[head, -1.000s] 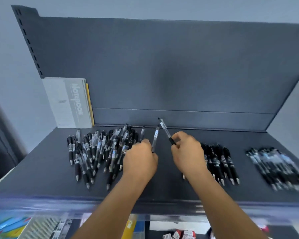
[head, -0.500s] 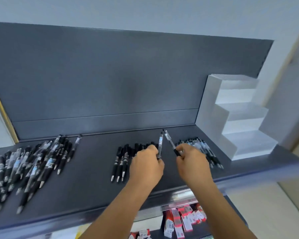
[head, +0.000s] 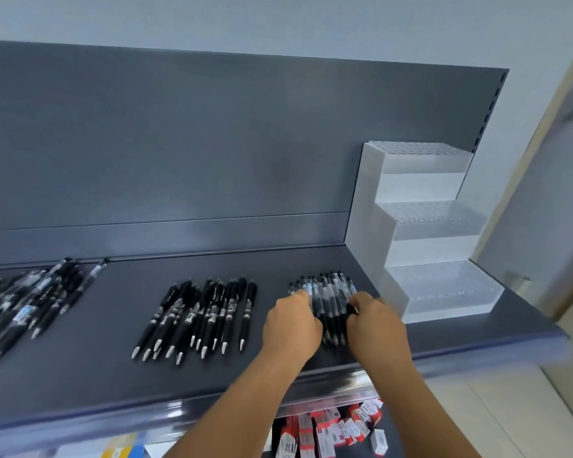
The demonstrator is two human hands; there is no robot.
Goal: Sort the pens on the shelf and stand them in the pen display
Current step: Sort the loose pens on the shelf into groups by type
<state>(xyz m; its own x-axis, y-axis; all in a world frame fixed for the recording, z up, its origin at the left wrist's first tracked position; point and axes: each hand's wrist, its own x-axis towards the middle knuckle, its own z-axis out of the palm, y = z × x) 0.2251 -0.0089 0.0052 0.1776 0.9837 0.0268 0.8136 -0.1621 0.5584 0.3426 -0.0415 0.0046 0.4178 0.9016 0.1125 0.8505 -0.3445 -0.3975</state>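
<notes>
On the dark shelf lie three groups of pens. The clear-barrelled pile sits beside the white stepped pen display, whose three tiers of holes hold nothing. My left hand grips the pile's left edge with curled fingers. My right hand pinches the dark pen grips on its right edge. The backs of my hands hide which pens the fingers enclose. A row of black pens lies to the left, and a mixed heap at the far left.
The shelf's grey back panel rises behind the pens. The display stands at the shelf's right end, against a pale wall. Red-and-white boxes fill the shelf below, under the front edge.
My view and both hands swung right, from the mixed heap to the clear-barrelled pile. The two pens held upright earlier have come down onto that pile.
</notes>
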